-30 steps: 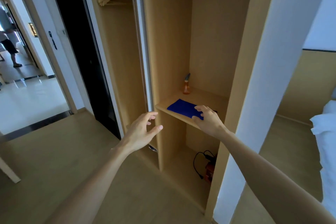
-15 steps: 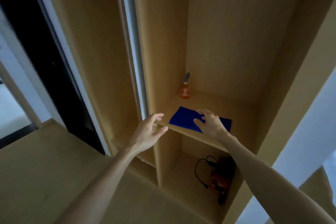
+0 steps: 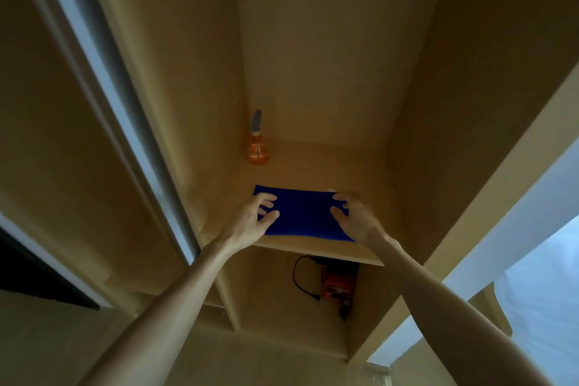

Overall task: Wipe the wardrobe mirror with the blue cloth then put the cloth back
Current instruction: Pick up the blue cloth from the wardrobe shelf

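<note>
Left hand (image 3: 253, 219) has now joined the right hand (image 3: 354, 219) on the blue cloth (image 3: 300, 213), fingers spread, nothing gripped yet; pickup looks imminent, spray bottle (image 3: 257, 147) behind the cloth.

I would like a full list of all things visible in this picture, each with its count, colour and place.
blue cloth: one, deep blue, lying flat on the wardrobe shelf near its front edge
spray bottle: one, orange with a grey top, upright at the back left of the same shelf
shelf: one, light wood, inside the open wardrobe
power tool with cord: one, orange and black, in the compartment under the shelf; details too dark to tell
sliding door frame: one, pale grey, left of the shelf compartment
left hand: one, fingers spread on the cloth's left end
right hand: one, fingers spread on the cloth's right end
</note>
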A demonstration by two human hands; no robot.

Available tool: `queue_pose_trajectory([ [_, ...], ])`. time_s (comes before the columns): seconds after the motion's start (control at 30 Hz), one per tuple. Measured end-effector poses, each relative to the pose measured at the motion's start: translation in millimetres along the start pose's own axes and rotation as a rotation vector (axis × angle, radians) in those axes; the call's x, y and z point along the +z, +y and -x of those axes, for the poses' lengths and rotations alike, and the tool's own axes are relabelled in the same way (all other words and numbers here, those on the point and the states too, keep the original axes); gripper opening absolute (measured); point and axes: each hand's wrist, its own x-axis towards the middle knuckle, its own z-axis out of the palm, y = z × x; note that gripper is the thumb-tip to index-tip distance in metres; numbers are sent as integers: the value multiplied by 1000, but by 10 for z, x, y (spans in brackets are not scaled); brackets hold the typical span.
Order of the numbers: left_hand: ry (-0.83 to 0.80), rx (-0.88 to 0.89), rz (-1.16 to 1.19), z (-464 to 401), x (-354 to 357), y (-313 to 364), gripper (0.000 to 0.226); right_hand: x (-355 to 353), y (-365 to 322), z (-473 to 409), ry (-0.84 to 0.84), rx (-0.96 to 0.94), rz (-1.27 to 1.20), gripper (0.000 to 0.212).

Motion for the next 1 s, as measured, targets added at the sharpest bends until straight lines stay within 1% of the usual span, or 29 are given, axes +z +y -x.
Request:
queue_pose_trajectory([
  [0.1,-25,-5,-6,-332,138,-54,37,47,111,-244,-24,-11,37,38],
  [0.17,-65,2,-46,-496,230,-106,37,108,184,-376,-85,-18,75,40],
  [0.27,-127,13,-103,-651,347,-207,37,226,268,-511,-188,30,157,50],
  [0.33,-189,17,-180,-714,399,-309,42,331,331,-534,-262,57,235,57],
  [0.4,-276,7,-272,-756,442,-467,51,451,450,-509,-292,44,352,61],
  [0.47,-359,8,-372,-717,501,-683,67,555,565,-435,-254,29,382,62],
  [0.5,-364,47,-428,-663,536,-798,78,606,600,-390,-234,34,379,65],
  [0.53,-345,104,-481,-599,567,-903,86,654,606,-336,-211,41,383,73],
  [0.57,-320,155,-522,-538,594,-982,89,714,603,-287,-175,40,392,85],
  [0.6,-299,191,-546,-498,604,-1026,90,779,599,-238,-140,41,410,96],
  [0.63,-294,208,-553,-479,601,-1057,90,837,587,-185,-111,45,423,99],
  [0.73,-303,260,-578,-469,566,-1111,86,951,564,2,-35,23,423,93],
  [0.8,-290,331,-580,-435,545,-1167,83,974,608,138,-42,-3,450,85],
  [0.9,-263,444,-616,-361,506,-1277,81,995,727,274,-6,-107,591,88],
  [1.0,-260,512,-612,-336,443,-1337,78,939,743,298,16,-158,561,84],
])
